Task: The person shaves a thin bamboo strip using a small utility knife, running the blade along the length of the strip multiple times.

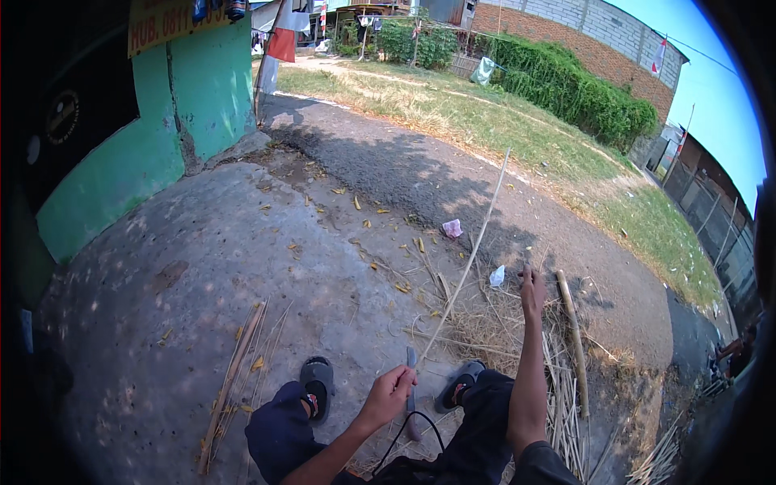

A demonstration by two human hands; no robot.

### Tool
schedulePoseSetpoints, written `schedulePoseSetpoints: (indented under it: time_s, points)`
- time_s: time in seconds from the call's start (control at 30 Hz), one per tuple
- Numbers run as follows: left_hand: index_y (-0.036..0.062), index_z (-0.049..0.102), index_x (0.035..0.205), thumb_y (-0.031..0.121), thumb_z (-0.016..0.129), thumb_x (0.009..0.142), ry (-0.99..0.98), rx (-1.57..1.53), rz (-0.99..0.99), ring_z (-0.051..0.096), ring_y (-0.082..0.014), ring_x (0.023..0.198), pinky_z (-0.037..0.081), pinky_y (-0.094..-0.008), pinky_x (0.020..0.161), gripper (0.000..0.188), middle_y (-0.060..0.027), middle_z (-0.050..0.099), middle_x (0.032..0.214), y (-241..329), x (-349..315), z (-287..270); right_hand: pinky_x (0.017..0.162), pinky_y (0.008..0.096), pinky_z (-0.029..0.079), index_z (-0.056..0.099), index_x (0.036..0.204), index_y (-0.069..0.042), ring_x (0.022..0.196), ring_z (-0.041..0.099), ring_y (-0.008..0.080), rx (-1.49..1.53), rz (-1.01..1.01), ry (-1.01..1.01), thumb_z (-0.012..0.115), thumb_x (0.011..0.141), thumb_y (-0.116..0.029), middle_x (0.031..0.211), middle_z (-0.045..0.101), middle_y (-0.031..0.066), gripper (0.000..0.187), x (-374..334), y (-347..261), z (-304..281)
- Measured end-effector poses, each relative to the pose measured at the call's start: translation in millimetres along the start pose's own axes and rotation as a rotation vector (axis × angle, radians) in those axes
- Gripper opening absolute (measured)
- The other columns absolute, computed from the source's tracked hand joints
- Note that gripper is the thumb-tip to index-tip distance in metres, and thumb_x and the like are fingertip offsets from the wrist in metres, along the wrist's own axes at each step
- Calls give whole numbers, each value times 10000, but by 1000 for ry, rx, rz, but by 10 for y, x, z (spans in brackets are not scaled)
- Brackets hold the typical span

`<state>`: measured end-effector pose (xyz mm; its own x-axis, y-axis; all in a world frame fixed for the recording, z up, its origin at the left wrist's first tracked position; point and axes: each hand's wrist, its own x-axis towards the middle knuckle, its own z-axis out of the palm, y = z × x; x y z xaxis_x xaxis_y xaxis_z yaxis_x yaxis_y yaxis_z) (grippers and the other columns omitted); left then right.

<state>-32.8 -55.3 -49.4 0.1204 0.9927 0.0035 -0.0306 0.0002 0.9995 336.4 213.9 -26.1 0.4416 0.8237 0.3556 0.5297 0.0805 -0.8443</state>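
Observation:
Just above my lap, between my shoes, my left hand (390,398) is closed on the lower end of a long, thin bamboo strip (471,257). The strip slants up and away to the right. Right beside those fingers is a knife (411,396) with a grey blade and a brownish handle toward me; whether it touches the hand is unclear. My right arm reaches forward, and my right hand (532,293) has its fingers stretched out, with nothing visible in them. It is above the ground between a white plastic scrap (497,276) and a thick bamboo pole (572,335).
Split bamboo strips (562,388) and dry shavings (485,330) lie at my right. More sticks (234,380) lie left of my feet. A pink scrap (452,229) lies ahead, before a road (388,162) and grass. A green wall (212,89) stands at far left.

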Motion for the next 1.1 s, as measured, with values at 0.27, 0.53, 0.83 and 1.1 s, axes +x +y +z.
schedulePoseSetpoints:
  time_s: [0.27, 0.53, 0.83, 1.1]
  points:
    - [61, 575, 1006, 309, 461, 1163, 87, -440, -65, 364, -28, 505, 288, -228, 438, 315, 51, 432, 689, 356, 344, -180, 695, 367, 487, 475, 1496, -62, 716, 588, 165, 217, -337, -471, 617, 1008, -148, 830, 626, 67, 515, -385, -2029, 308]
    - [80, 546, 1024, 323, 439, 1169, 146, -483, 24, 278, -21, 472, 214, -239, 407, 302, 67, 369, 689, 410, 500, -22, 732, 428, 509, 155, 1718, -266, 676, 633, 181, 98, -1052, -111, 635, 1053, -220, 849, 734, 120, 822, 116, -4845, -477]
    - [104, 557, 1024, 349, 447, 1166, 152, -652, 40, 265, -19, 468, 210, -233, 404, 304, 69, 345, 674, 435, 571, -165, 565, 282, 450, 440, 1544, 7, 563, 527, 84, 236, -796, -361, 657, 1062, -240, 873, 763, 73, 584, 73, -4787, -525]
    - [101, 555, 1015, 351, 453, 1165, 135, -534, 67, 282, -5, 474, 222, -221, 404, 309, 85, 345, 668, 462, 654, -52, 604, 267, 449, 644, 1376, 16, 655, 585, 84, 207, -417, -777, 673, 1040, -241, 897, 749, 49, 424, -667, -2012, 592]
